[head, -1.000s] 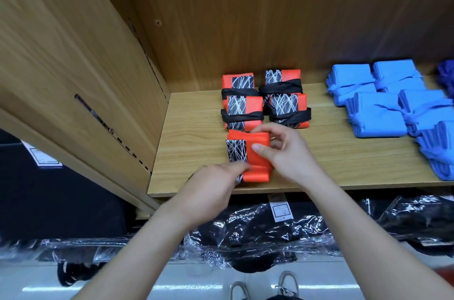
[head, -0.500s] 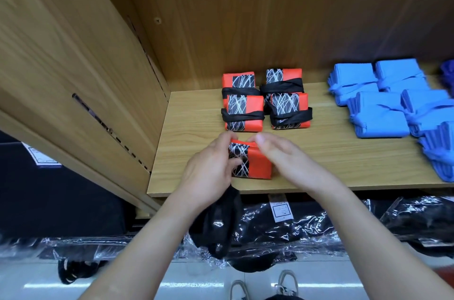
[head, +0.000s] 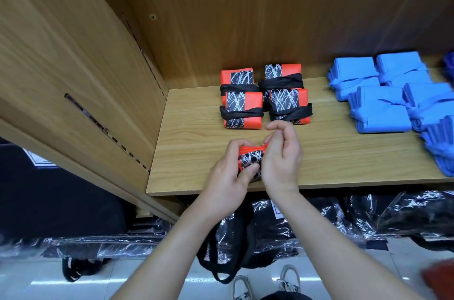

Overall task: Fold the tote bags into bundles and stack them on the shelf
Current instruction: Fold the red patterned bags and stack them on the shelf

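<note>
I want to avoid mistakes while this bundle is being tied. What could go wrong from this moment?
1. The black straps hang loose below the shelf edge, so the orange bundle is not tied; if the left hand slackens, the folds may open.
2. It sits near the front edge and could slip off.
3. The right hand is close to the tied orange bundles and might push them.

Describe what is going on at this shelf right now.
A person is bundling a folded orange tote bag at the front of the wooden shelf: the left hand grips it, the right hand holds its right side. Its black straps hang below the shelf, not yet wrapped. Four tied orange bundles lie behind, blue bundles to the right.
</note>
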Available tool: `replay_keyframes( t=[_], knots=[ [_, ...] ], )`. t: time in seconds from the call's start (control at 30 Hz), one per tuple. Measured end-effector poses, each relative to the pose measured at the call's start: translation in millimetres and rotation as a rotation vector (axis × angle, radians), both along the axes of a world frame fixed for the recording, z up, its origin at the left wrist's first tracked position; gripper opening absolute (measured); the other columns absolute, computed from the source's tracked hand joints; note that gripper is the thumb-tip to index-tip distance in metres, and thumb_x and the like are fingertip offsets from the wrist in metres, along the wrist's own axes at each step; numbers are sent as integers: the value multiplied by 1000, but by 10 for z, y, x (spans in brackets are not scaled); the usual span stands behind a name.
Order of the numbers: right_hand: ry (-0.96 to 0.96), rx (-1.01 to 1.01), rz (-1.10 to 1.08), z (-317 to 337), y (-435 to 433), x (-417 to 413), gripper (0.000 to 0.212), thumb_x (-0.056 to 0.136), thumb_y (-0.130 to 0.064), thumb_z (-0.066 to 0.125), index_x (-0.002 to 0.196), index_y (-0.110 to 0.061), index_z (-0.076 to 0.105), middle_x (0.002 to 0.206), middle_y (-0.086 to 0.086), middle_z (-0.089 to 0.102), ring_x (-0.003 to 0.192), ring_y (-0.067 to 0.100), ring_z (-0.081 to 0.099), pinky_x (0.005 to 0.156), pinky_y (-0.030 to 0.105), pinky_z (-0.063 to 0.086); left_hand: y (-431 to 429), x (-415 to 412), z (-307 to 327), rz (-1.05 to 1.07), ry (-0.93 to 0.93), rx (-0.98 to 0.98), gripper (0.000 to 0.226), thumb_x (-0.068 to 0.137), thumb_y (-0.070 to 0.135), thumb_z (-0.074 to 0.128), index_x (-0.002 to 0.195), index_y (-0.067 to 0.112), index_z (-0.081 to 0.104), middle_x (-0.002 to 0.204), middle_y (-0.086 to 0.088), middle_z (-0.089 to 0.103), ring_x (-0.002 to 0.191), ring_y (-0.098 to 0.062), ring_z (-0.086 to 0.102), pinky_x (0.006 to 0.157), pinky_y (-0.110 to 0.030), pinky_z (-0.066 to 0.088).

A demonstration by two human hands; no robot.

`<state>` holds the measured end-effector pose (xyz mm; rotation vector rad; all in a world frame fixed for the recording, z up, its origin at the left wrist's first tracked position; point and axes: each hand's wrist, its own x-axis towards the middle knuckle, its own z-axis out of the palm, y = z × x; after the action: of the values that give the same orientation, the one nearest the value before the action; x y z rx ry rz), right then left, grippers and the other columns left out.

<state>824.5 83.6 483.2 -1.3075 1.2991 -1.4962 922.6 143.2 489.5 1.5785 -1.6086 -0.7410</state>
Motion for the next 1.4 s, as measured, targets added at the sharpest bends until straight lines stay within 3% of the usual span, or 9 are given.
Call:
replay_keyframes(
  t=[0.17,0.27,0.37,0.63,0.83,1.07,1.17,1.27,1.4],
  knots=[
    [159,-8,201,12,-35,-126,17,100,-27,42,107,-26,58,66,-12,48,61,1,47,60,20,38,-56,116,-27,12,-158,-112,25,93,36,60,108,18,51,73,16,57,61,1,50,59,-28,39],
    [436,23,566,41,-106,-365,51,87,-56,58,128,-25,57,88,-10,52,82,-1,52,75,13,38,-74,167,-33,52,-146,-103,16,87,41,57,94,31,46,66,4,60,54,-11,48,56,-35,43],
    [649,34,808,210,-257,-591,52,74,-58,67,111,-21,70,90,-4,58,84,3,56,78,21,43,-107,167,-17,40,-132,-20,18,87,46,61,93,34,49,70,1,63,59,-17,54,59,-40,49],
    [796,-81,799,421,-353,-754,23,76,-28,81,93,-19,68,84,-13,51,79,2,51,70,18,35,-146,330,-14,-104,213,389,39,81,11,76,108,34,62,103,2,73,98,-21,67,91,-32,52],
    [1394,-247,776,578,-24,-592,36,91,-36,62,104,-24,31,101,0,51,92,25,55,70,35,42,-126,334,24,-21,177,388,36,82,4,72,89,39,69,61,11,57,61,-12,54,68,-32,49],
    [1401,-47,746,673,-408,-828,29,88,-36,66,112,-40,52,100,-13,65,100,19,58,72,30,41,225,983,462,28,928,395,55,62,12,87,114,16,69,67,-8,63,58,-15,59,58,-22,53],
    [1271,3,805,644,-446,-826,28,84,-34,72,107,-39,57,97,-17,66,98,15,59,80,31,46,356,961,476,168,1176,245,40,76,-2,64,112,16,66,70,-10,63,62,-15,63,57,-21,56],
    [1237,2,824,640,-465,-811,24,82,-31,73,100,-37,59,91,-17,66,94,15,60,80,32,48,426,907,423,341,965,207,30,78,4,58,102,18,69,88,-8,72,88,-22,67,77,-32,58],
    [1276,15,862,690,-510,-792,22,83,-32,72,89,-40,53,87,-17,63,91,15,54,78,32,45,528,871,501,271,191,-103,15,81,27,75,95,25,73,109,8,68,112,-12,60,98,-28,47]
  ],
)
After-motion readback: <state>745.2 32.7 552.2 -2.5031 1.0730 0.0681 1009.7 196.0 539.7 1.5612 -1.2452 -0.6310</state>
